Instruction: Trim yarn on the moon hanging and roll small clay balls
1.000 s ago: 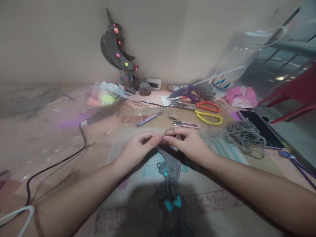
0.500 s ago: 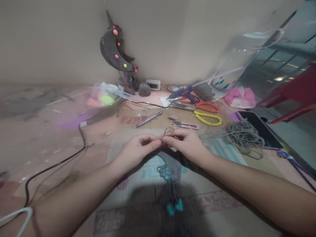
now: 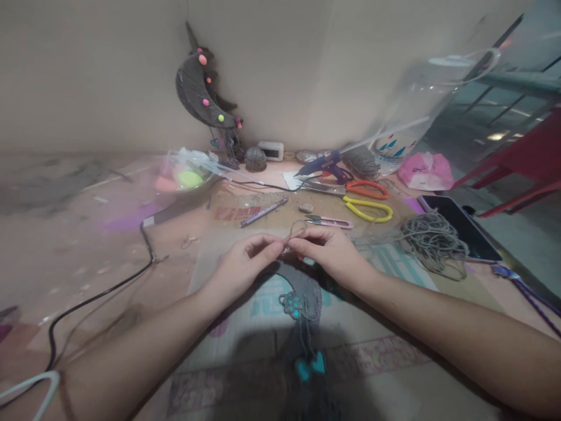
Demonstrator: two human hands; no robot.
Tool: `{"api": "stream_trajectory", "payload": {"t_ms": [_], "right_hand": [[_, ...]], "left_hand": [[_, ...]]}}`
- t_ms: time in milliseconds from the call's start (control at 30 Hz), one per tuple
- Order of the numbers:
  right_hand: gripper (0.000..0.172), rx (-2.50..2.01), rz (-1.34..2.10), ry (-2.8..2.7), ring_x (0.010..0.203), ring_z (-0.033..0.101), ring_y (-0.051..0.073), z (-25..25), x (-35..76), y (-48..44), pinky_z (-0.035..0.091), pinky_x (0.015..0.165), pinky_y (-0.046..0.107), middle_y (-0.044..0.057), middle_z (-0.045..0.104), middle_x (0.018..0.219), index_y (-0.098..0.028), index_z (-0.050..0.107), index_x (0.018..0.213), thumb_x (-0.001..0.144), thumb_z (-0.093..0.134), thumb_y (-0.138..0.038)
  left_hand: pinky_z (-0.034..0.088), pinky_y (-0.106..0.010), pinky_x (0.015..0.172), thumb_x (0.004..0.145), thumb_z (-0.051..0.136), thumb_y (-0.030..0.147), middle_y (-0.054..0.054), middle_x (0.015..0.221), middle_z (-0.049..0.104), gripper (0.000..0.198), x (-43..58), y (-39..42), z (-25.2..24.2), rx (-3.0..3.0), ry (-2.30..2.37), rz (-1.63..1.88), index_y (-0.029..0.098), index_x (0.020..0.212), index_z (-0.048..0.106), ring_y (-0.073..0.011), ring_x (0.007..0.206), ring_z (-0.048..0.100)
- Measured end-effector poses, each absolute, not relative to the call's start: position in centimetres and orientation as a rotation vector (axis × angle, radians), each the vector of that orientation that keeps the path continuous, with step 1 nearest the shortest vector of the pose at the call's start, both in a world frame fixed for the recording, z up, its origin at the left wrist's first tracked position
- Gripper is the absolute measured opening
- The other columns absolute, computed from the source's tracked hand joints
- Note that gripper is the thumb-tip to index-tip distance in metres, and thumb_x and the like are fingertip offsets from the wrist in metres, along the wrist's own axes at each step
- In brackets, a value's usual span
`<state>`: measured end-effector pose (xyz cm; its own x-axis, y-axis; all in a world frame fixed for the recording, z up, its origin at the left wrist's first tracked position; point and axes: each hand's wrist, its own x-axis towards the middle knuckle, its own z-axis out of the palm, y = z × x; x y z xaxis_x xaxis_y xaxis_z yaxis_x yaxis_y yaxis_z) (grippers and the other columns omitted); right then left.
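Note:
Close together over the cardboard, my left hand (image 3: pixel 252 260) and my right hand (image 3: pixel 331 254) pinch a thin grey yarn (image 3: pixel 299 225), which makes a small loop above the fingertips. Below them lies a grey yarn-wrapped crescent (image 3: pixel 304 283), partly hidden by my hands. On it rests a grey flower (image 3: pixel 291 304) with turquoise petals, and strands run down to two turquoise hearts (image 3: pixel 316 363). Something small and red shows under my right fingers, too hidden to name. A loose heap of grey yarn (image 3: pixel 433 244) lies to the right, a strand leading towards my right hand.
Beyond my hands lie pink thread snips (image 3: pixel 329 222), a pen (image 3: pixel 264 212), scissors (image 3: pixel 368 209) and a blue glue gun (image 3: pixel 319 164). At right are a phone (image 3: pixel 460 228) and a large clear bottle (image 3: pixel 407 111). A decorated crescent (image 3: pixel 190 88) hangs on the wall. A black cable (image 3: pixel 100 292) runs along the left.
The yarn loop at my fingertips has shifted slightly and looks thinner. My fingertips have moved a little apart, and something red now shows beneath the right ones.

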<state>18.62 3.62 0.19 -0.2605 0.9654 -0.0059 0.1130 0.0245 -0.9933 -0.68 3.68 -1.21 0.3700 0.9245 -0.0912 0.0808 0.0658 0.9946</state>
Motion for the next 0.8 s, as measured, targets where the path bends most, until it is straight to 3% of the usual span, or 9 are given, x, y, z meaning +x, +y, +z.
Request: {"api": "stream_trajectory", "payload": {"t_ms": [133,333,633,800], "right_hand": [[0.021,-1.188,1.111,-1.588,0.076,0.062,0.017,-0.05,18.67,3.28,0.047,0.070,0.031,0.005,0.072,0.082,-0.018,0.076,0.079,0.082,0.069,-0.038],[0.017,-1.162,0.991,-1.710,0.075,0.062,0.017,-0.17,18.62,3.04,0.047,0.074,0.032,0.005,0.071,0.078,-0.018,0.078,0.081,0.084,0.068,-0.032],[0.024,-1.165,1.250,-1.538,0.058,0.052,0.012,0.03,18.20,3.21,0.043,0.057,0.027,0.001,0.064,0.063,-0.016,0.079,0.081,0.077,0.071,-0.038],[0.025,-1.184,1.414,-1.389,0.057,0.049,0.011,-0.22,17.79,3.28,0.040,0.056,0.026,-0.002,0.059,0.059,-0.017,0.075,0.077,0.072,0.075,-0.041]], "left_hand": [[0.049,-0.031,0.089,0.082,0.071,0.049,-0.004,0.099,0.076,0.030,-0.60,3.72,-1.48,1.314,1.051,0.819,0.021,0.089,0.076,-0.0204,0.095,0.067],[0.047,-0.030,0.095,0.081,0.075,0.045,-0.003,0.103,0.077,0.024,-0.49,3.79,-1.65,1.252,0.967,0.828,0.022,0.089,0.078,-0.0201,0.101,0.067],[0.048,-0.027,0.089,0.085,0.072,0.037,0.000,0.088,0.076,0.019,-0.37,3.65,-1.62,1.216,0.884,0.869,0.019,0.081,0.072,-0.0159,0.090,0.068],[0.050,-0.029,0.084,0.086,0.069,0.041,-0.002,0.084,0.073,0.026,-0.05,3.45,-2.02,1.335,0.967,0.878,0.017,0.079,0.067,-0.0171,0.085,0.067]]}}
